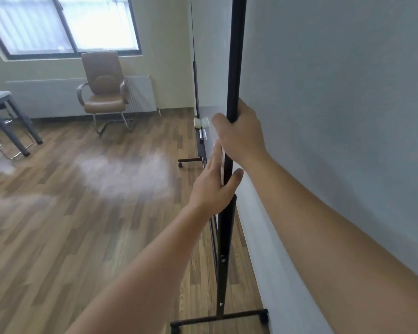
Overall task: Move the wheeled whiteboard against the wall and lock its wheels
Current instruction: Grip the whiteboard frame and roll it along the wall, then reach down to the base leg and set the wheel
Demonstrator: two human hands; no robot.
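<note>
The wheeled whiteboard is seen edge-on, its black side post (235, 56) running from top to floor close beside the grey wall (335, 92). My right hand (241, 138) is wrapped around the post at mid height. Just below it, my left hand (215, 184) holds the post too, fingers flat along the board's edge and thumb hooked round the far side. The near foot bar (217, 318) lies on the floor with a caster (263, 315) at its wall end. The far foot with its caster (180, 163) shows beyond the marker tray (201, 145).
A brown armchair (104, 92) stands under the window in front of a radiator (140, 92). A grey table (0, 102) with dark legs is at the left edge. Wooden floor (82, 201) spreads between them and the board. An eraser (201, 122) sits on the tray.
</note>
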